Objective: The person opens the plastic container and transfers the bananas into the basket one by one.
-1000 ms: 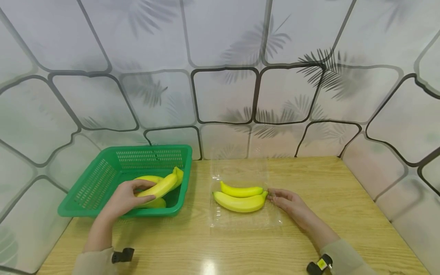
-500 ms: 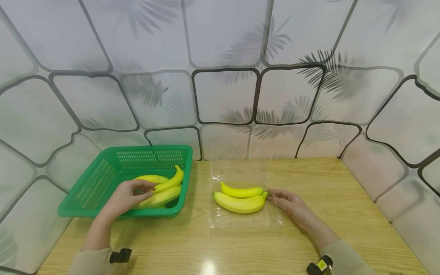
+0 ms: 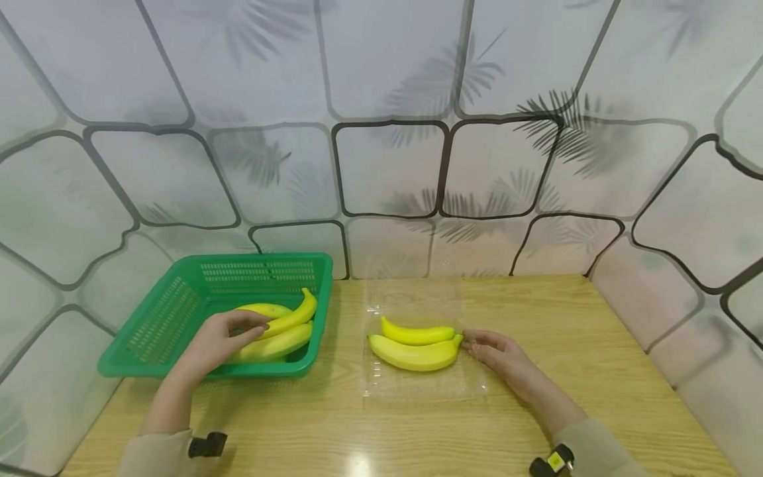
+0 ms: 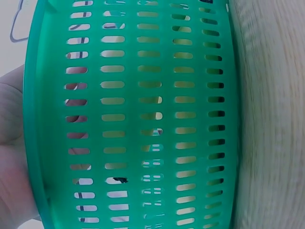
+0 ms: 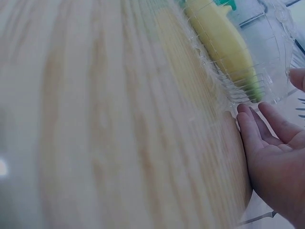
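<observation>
In the head view my left hand [image 3: 216,339] reaches into the green basket [image 3: 122,363], its thumb and fingers pinching the lower end of a yellow banana [image 3: 298,316]. Another banana [image 3: 280,344] lies in front of that one, and a third [image 3: 265,309] shows behind the fingers. The basket's slotted wall [image 4: 128,124] hides most of this grip in the left wrist view. My right hand [image 3: 509,361], fingers extended and thumb apart, touches the right edge of a clear plastic box [image 3: 426,387]. Two bananas [image 3: 415,354] lie side by side in that box.
The box's transparent lid [image 3: 413,291] stands raised at the back. A light wooden table [image 3: 417,437] carries everything. Patterned wall covering [image 3: 390,169] closes off the back and both sides.
My left hand has let go of the banana it held, which now lies lower at the basket's front, and has taken another by its end. My right hand stays at the box edge.
</observation>
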`<state>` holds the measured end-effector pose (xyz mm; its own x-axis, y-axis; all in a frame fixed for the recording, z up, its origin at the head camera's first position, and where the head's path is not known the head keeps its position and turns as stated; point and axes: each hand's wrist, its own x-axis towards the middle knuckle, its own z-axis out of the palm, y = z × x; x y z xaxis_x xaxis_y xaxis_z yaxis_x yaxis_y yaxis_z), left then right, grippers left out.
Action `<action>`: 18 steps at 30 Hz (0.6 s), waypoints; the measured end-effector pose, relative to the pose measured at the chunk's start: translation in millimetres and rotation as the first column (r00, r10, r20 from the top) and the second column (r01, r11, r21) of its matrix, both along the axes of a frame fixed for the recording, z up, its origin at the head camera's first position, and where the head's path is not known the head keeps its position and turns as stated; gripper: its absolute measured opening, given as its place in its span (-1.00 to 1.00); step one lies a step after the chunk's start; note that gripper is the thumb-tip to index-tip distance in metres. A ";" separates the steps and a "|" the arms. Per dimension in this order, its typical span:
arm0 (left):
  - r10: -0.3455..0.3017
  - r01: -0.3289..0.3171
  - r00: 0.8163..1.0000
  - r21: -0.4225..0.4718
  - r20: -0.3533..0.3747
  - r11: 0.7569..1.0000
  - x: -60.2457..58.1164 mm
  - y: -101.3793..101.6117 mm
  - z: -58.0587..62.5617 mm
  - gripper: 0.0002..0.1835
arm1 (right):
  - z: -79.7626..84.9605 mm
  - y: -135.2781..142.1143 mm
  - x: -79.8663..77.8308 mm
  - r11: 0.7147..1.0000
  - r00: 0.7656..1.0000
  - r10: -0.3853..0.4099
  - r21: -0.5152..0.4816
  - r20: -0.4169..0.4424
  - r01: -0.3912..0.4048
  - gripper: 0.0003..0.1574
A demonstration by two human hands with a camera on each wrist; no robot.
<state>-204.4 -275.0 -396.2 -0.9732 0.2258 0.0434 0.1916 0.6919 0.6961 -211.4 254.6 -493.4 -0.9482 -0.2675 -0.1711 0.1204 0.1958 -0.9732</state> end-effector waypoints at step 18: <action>-0.085 0.100 0.984 0.092 -0.157 0.991 -1.7 22.5 2.3 -0.75 | -0.6 -1.8 -0.2 1.000 1.000 -0.005 -0.014 -0.001 0.005 -0.22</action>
